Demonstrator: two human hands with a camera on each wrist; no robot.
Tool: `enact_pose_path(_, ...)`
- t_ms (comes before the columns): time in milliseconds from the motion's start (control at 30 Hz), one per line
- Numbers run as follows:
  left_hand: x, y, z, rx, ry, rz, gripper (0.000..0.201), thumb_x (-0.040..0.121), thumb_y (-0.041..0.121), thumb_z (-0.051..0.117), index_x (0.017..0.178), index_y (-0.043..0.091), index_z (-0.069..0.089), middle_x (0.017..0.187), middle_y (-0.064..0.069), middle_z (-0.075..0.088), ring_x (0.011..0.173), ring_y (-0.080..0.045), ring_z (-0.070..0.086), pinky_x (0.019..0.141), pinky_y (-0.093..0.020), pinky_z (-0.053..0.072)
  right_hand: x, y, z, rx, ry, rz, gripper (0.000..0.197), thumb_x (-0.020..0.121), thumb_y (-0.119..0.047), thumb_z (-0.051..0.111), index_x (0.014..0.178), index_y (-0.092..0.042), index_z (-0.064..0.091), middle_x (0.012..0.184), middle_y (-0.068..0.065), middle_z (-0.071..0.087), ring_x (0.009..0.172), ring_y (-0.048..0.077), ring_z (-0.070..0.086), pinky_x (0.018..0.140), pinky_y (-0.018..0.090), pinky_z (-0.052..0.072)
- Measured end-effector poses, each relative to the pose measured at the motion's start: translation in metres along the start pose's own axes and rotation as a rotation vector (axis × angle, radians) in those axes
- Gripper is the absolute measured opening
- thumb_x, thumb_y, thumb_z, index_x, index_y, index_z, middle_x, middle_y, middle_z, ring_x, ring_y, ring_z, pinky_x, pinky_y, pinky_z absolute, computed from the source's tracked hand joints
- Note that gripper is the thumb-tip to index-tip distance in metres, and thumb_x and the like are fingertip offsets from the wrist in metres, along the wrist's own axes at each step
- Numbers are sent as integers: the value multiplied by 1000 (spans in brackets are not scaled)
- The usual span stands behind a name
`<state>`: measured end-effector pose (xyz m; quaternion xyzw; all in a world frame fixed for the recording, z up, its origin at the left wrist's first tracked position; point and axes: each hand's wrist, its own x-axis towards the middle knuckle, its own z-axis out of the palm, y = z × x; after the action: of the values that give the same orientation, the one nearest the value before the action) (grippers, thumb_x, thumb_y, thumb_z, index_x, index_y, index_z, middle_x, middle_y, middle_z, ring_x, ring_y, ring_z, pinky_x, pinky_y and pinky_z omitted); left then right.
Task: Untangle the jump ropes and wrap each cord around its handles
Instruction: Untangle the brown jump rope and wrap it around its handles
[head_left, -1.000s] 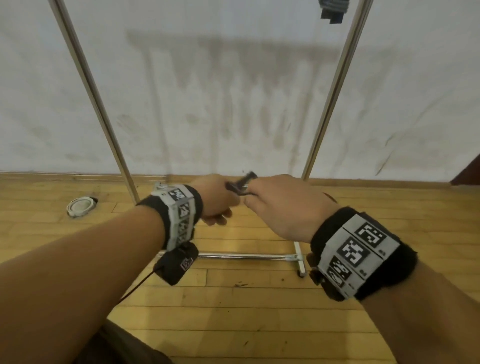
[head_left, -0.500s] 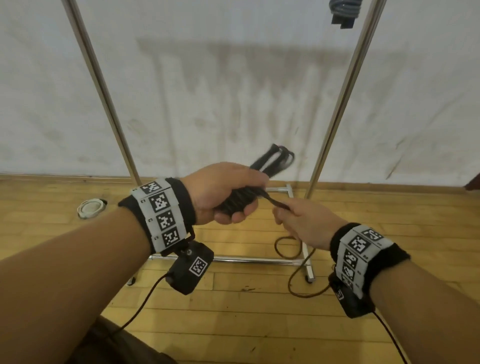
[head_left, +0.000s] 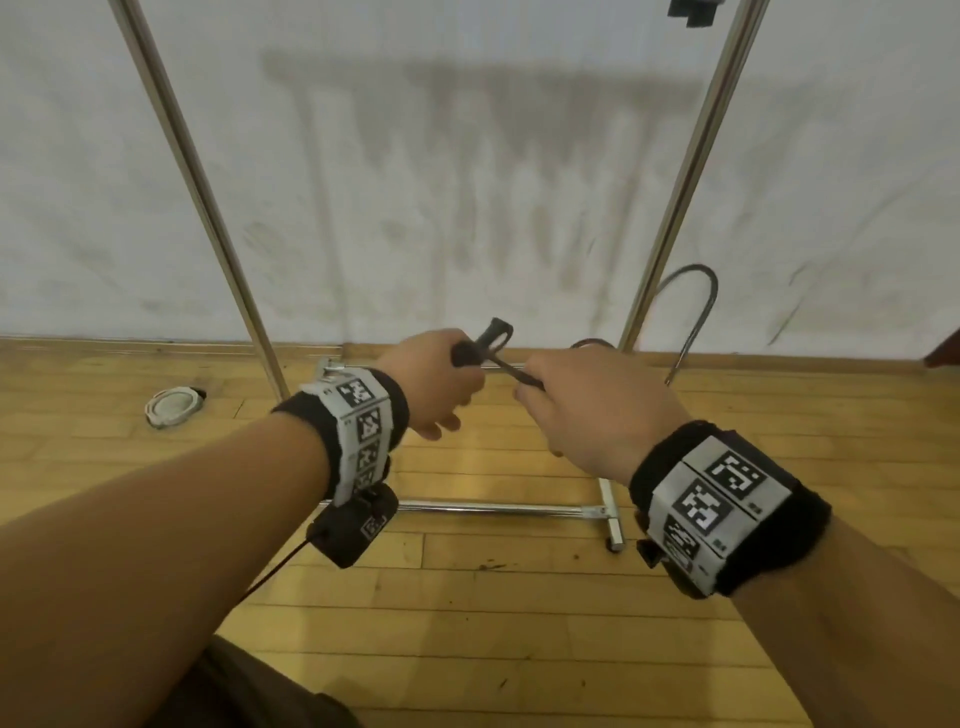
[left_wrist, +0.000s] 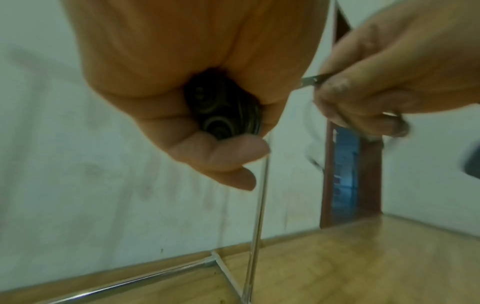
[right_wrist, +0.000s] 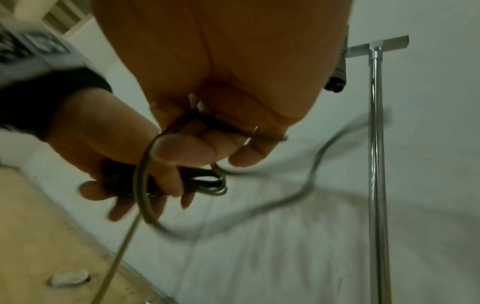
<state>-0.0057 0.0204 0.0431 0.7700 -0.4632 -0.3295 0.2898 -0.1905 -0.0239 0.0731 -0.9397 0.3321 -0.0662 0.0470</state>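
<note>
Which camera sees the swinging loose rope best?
The right wrist view: the cord runs out of the right hand in a long blurred curve. The head view shows just an arc beyond the hand; the left wrist view only a short piece.

Black wristbands (head_left: 727, 499) (white coded tags), bare forearms

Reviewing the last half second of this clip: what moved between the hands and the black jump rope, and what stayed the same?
The right hand has risen from below the left hand to level with it, carrying the dark cord, whose slack has whipped off the floor into a high loop. Unchanged: the left hand still grips the black jump rope handles, the right still pinches the cord.
</note>
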Motion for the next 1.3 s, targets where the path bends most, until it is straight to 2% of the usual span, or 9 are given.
enact_pose_path(233,0,3,-19,-602,-173,42,19,91,5,73,106,9,63,75,-4,65,59,-18,61,42,-26,44,-8,3,8,423,-114,117,31,107,-37,41,92,-23,64,72,0,70,70,15,67,69,34,56)
enact_pose_path(400,-9,12,-25,-776,-220,92,42,87,51,79,101,13,67,76,-7,63,52,-18,55,36,-22,37,-13,18,12,634,-153,100,34,108,-39,40,92,-25,66,68,-7,73,78,3,71,74,27,52)
enact_pose_path(467,-17,16,-26,-803,-254,151,36,94,50,71,98,14,68,73,-8,62,50,-20,53,36,-22,38,-12,21,15,686,-163,87,36,108,-41,39,92,-25,67,72,-10,76,81,-1,71,78,25,46)
enact_pose_path(567,-29,24,-21,-640,-447,229,32,97,41,68,99,10,70,71,-11,63,49,-23,56,35,-23,42,-10,34,25,662,-194,94,38,107,-42,43,87,-26,70,79,-15,77,82,-7,69,78,18,41)
enact_pose_path(733,-49,22,22,194,-783,125,24,98,41,72,111,25,60,77,-5,77,57,-17,69,43,-25,52,-6,42,36,369,-373,114,22,101,-32,56,81,-28,65,75,-5,70,65,1,64,61,16,46)
enact_pose_path(833,-49,7,51,582,-695,40,37,97,41,71,120,13,63,83,-7,80,54,-15,69,48,-27,57,6,23,25,57,-333,-4,30,101,-35,51,79,-24,68,72,-2,71,63,8,64,64,28,51)
enact_pose_path(900,-40,3,53,584,-576,-12,39,99,35,67,130,13,59,80,-6,77,54,-16,69,51,-29,61,11,7,14,-146,-242,-90,24,99,-30,54,84,-19,68,75,-1,65,69,18,63,74,38,57)
enact_pose_path(1100,-4,6,6,-89,-96,-51,11,104,27,63,106,18,68,77,-5,71,58,-19,69,54,-31,57,7,-9,-13,-68,-93,-34,23,106,-26,41,111,-21,63,85,-2,60,74,17,61,70,36,56)
enact_pose_path(1300,-4,14,-8,-593,-116,6,13,94,0,68,102,8,64,76,-7,61,56,-17,60,45,-28,47,-10,2,-16,479,-198,109,15,109,-37,38,110,-30,51,71,0,64,46,11,63,45,26,56)
